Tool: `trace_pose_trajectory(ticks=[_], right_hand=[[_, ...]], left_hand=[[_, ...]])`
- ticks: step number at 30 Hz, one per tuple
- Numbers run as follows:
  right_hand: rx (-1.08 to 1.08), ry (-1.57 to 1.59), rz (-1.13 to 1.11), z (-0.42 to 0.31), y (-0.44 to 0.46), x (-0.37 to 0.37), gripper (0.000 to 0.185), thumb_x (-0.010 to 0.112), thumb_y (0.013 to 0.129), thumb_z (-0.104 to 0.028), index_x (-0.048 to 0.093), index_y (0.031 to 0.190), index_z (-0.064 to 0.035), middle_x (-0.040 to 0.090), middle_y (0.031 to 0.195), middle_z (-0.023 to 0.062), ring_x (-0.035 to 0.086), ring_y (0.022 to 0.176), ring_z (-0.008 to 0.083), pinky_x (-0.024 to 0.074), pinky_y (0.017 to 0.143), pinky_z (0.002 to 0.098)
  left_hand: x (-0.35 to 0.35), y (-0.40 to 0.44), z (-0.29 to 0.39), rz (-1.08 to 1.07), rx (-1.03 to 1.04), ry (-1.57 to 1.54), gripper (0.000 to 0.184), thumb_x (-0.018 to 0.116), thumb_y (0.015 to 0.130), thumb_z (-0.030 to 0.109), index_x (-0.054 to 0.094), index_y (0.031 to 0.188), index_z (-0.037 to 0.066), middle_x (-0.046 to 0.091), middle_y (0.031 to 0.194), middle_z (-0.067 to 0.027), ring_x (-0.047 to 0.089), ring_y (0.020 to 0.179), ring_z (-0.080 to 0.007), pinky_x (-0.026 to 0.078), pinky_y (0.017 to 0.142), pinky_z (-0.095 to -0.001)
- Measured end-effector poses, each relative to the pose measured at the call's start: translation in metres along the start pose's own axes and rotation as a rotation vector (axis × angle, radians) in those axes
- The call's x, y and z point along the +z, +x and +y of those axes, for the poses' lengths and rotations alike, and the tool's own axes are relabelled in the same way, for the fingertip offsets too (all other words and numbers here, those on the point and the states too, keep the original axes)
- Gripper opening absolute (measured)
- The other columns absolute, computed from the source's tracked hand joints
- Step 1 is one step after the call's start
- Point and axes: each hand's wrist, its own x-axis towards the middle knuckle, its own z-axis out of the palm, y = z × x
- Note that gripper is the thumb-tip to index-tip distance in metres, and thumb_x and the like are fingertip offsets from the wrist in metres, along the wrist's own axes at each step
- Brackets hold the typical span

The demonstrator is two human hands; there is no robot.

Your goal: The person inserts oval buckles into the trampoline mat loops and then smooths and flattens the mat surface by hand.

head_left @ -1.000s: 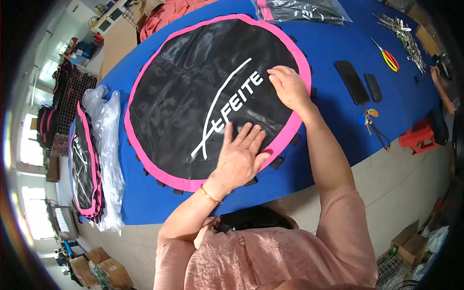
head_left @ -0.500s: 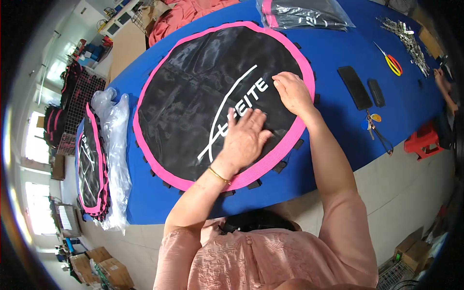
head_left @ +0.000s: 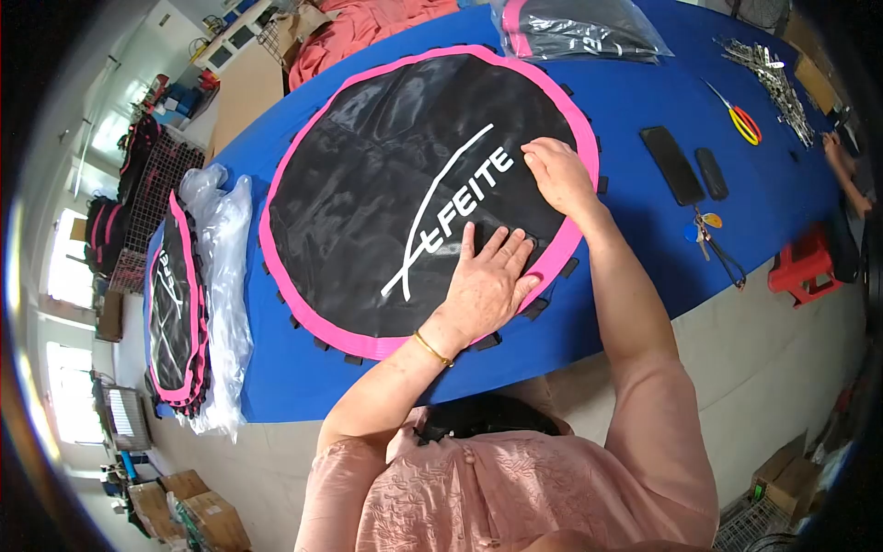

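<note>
A round black trampoline mat (head_left: 368,166) with a pink border and white "FEITE" lettering lies spread on the blue table. My left hand (head_left: 487,283), with a gold bangle at the wrist, rests flat on the mat's near part below the lettering, fingers spread. Over the right side of the mat, just past the end of the lettering, is my right hand (head_left: 557,175). Its fingers are bent and close together, and whatever may be between them is hidden. Black loops (head_left: 541,306) stick out around the pink edge.
A folded mat (head_left: 175,313) and clear plastic (head_left: 223,294) lie at left. A bagged mat (head_left: 579,28) sits at the back. To the right are a phone (head_left: 671,166), a small black case (head_left: 711,173), keys (head_left: 708,223), scissors (head_left: 740,120) and metal pieces (head_left: 777,87). Another person's hand (head_left: 844,170) shows far right.
My left hand has slid toward me and to the right, off the lettering, which now shows fully. My right hand stays at nearly the same spot on the mat.
</note>
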Motion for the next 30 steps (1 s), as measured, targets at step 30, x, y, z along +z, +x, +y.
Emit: trace_pose_trajectory(ticks=[30], right_hand=[[-0.087, -0.032, 0.041, 0.011, 0.001, 0.004, 0.028, 0.057, 0.106, -0.021, 0.072, 0.12, -0.0023, 0.07, 0.125, 0.016, 0.064, 0.12, 0.0366, 0.0489, 0.106, 0.0444]], left_hand=[[-0.014, -0.044, -0.025, -0.006, -0.146, 0.033, 0.058, 0.052, 0.106, 0.045, 0.06, 0.144, 0.001, 0.059, 0.151, -0.0156, 0.051, 0.143, -0.0332, 0.021, 0.125, -0.0651]])
